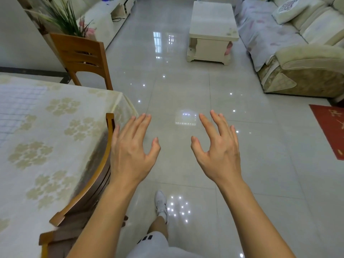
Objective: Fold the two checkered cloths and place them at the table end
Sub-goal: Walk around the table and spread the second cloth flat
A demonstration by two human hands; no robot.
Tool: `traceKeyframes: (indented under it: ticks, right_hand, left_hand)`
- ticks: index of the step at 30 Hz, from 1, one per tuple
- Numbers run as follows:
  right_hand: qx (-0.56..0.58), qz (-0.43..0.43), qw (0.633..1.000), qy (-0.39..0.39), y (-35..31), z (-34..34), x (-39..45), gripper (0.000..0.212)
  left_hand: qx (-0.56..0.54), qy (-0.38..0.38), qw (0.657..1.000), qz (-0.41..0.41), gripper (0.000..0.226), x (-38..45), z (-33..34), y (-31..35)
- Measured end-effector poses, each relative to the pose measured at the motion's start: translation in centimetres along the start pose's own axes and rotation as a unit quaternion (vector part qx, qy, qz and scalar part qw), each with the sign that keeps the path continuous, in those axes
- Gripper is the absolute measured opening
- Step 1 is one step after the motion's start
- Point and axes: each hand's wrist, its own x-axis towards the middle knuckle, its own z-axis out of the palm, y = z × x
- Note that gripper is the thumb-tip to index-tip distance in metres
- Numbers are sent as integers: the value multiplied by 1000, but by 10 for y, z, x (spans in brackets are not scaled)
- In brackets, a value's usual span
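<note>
From the head view, the person is standing beside the dining table (pixel 55 146), facing out over the tiled floor (pixel 186 90) toward a sofa (pixel 297 53) and a low coffee table (pixel 212 21). The left hand (pixel 130 151) and the right hand (pixel 217 151) are both hovering in the air over the floor, apart from each other, fingers spread and only lightly bent, and neither is holding or touching anything.

At the left edge of the table a pale checkered cloth (pixel 16 108) is lying flat on the flowered tablecloth (pixel 61 107), partly cut off by the frame, so its full outline is not showing. Whether this is 1 cloth or 2 overlapping, and whether any fold has been made in it, is not something the view is settling. As a judgement, the folding is looking either not begun or unclear, since both hands are free and well apart from the cloth, and no folded stack is appearing at the visible table end.

A wooden chair (pixel 104 164) is sitting tucked against the table just beside the left hand, and a second chair (pixel 81 56) is standing at the far end.

On writing: the red mat (pixel 331 127) at the right is carrying gold marks too blurred to read, and the 3 dark stripes on the shorts (pixel 149 238) are showing no legible brand name
</note>
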Motion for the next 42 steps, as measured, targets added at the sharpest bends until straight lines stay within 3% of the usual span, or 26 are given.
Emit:
traceKeyframes:
  ticks: [10, 28, 42]
  right_hand:
    - [-18, 5, 1000, 0, -1, 66, 160, 58]
    - [8, 7, 1000, -12, 50, 168, 358, 57]
    - [62, -124, 986, -94, 102, 235, 591, 57]
  left_hand:
    - [-30, 2, 1000, -4, 57, 157, 50, -64]
    - [-5, -9, 1000, -9, 56, 361, 153, -115]
    - [70, 33, 989, -125, 61, 544, 215, -113]
